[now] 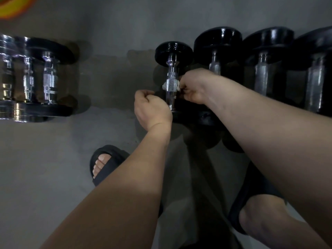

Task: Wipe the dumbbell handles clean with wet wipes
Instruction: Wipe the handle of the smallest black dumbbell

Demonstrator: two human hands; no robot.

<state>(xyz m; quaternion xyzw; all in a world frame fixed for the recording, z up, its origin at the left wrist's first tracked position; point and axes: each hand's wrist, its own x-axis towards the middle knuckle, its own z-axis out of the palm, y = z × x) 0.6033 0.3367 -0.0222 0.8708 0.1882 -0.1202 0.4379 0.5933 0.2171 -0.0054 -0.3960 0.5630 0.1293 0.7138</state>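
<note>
Grey concrete floor carries everything. Chrome dumbbells lie side by side at the far left, well apart from the work. To the right is a row of larger black dumbbells, the nearest just beside the small dumbbell. Black sandals show below (one on each side of the arms). The right forearm hides part of the near plate.

The small dumbbell lies on the floor with its long axis pointing straight away from the person, one plate far and one near. A white wet wipe shows on both sides of the knurled middle of the handle. The right hand pinches it with curled fingers. The left hand is curled just beside the lower handle; whether it holds anything, I cannot tell.
</note>
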